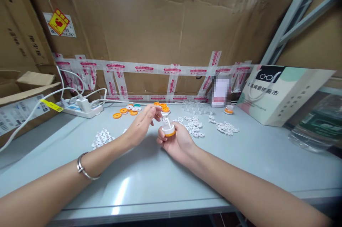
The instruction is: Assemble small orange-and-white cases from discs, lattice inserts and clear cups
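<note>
Above the middle of the table, my right hand (pixel 178 144) grips a small plastic assembly by its base. The assembly (pixel 168 129) has a clear upper part and a white-and-orange round base, and stands roughly upright in the fingers. Just left of its top is my left hand (pixel 144 122), fingers stretched out and slightly bent towards the clear part. Whether those fingertips touch it, I cannot tell. Behind the hands lie orange rings (pixel 117 115) and white discs, partly hidden by the left hand. Flat white plastic pieces (pixel 193 125) are heaped to the right of the assembly.
More white pieces lie in a right-hand heap (pixel 227 128) and a left-hand cluster (pixel 102 138). Clear cups (pixel 196 107) and a similar orange-based assembly (pixel 229 109) stand at the back. A power strip (pixel 82 108), paper bag (pixel 275 95), large bottle (pixel 317 123) and cardboard (pixel 149 27) surround the table.
</note>
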### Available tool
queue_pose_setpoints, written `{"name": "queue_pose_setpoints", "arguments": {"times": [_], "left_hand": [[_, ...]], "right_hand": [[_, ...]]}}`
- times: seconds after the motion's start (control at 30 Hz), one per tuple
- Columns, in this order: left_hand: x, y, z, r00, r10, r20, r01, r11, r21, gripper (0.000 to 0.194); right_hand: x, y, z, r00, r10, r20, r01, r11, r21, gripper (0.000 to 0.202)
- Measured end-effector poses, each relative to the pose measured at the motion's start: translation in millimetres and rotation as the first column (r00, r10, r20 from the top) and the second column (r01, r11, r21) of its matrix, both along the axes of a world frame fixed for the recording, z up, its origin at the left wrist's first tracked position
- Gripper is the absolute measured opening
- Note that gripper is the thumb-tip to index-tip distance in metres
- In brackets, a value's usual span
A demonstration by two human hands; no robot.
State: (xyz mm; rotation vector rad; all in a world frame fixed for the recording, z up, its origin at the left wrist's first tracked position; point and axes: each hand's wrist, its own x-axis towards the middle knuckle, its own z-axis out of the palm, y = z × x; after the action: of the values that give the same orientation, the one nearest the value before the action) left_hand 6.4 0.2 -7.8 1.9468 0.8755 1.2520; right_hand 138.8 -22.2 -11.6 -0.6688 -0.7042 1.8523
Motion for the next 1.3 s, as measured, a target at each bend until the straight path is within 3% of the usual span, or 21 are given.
{"name": "queue_pose_setpoints", "arguments": {"times": [0.1,0.17,0.23,0.33,0.5,0.63,0.73,0.8,0.9,0.97,1.0,1.07,1.13,1.3], "left_hand": [[-3,-1,-1.7,0.997,-0.06,-0.046,0.062,0.997,0.054,0.028],[-3,-4,-2.7,0.989,-0.083,-0.121,0.099,0.987,0.13,0.037],[-1,-8,-2.9,0.982,-0.068,-0.174,0.105,0.97,0.217,0.049],[1,-9,-1.5,0.983,-0.005,-0.184,0.063,0.949,0.308,0.047],[-3,-4,-0.3,0.972,0.146,-0.185,-0.067,0.923,0.379,0.049],[-8,0,-2.4,0.939,0.219,-0.266,-0.067,0.873,0.484,0.049],[-9,-2,-1.2,0.914,0.261,-0.309,-0.083,0.869,0.488,0.062],[-9,-4,1.3,0.906,0.259,-0.336,-0.076,0.878,0.472,0.061],[-9,-7,4.7,0.899,0.2,-0.39,0.003,0.888,0.461,0.042],[-8,-8,5.4,0.895,0.163,-0.416,0.049,0.89,0.454,0.036],[-8,-9,5.4,0.893,0.152,-0.424,0.063,0.89,0.452,0.035],[-7,-9,5.0,0.891,0.141,-0.432,0.08,0.888,0.453,0.033],[-8,-8,4.8,0.892,0.145,-0.429,0.082,0.88,0.468,0.032],[-15,2,6.0,0.893,0.196,-0.405,0.034,0.868,0.496,0.025]], "right_hand": [[2,1,3.3,0.997,-0.016,-0.081,0.017,1.0,0.013,0.02],[3,1,5.7,0.993,-0.017,-0.115,0.02,0.999,0.025,0.019],[3,1,7.8,0.994,-0.01,-0.111,0.016,0.999,0.05,0.018],[4,0,9.7,0.998,-0.042,-0.055,0.046,0.996,0.082,0.017],[12,0,8.9,0.976,-0.146,0.164,0.098,0.958,0.269,0.024],[17,3,11.8,0.873,-0.225,0.432,0.022,0.905,0.426,0.031],[35,14,21.9,0.799,-0.335,0.499,0.039,0.857,0.514,0.032],[66,25,29.6,0.687,-0.494,0.533,0.111,0.796,0.595,0.034],[144,44,33.3,0.334,-0.731,0.595,0.254,0.678,0.69,0.039],[202,54,28.1,0.087,-0.753,0.652,0.352,0.636,0.687,0.037],[228,59,23.6,0.017,-0.753,0.658,0.393,0.61,0.688,0.036],[268,66,12.8,-0.067,-0.727,0.683,0.429,0.597,0.678,0.032],[291,72,1.8,-0.111,-0.704,0.701,0.437,0.599,0.671,0.028],[306,93,-15.7,-0.162,-0.667,0.727,0.416,0.622,0.663,0.022]]}}
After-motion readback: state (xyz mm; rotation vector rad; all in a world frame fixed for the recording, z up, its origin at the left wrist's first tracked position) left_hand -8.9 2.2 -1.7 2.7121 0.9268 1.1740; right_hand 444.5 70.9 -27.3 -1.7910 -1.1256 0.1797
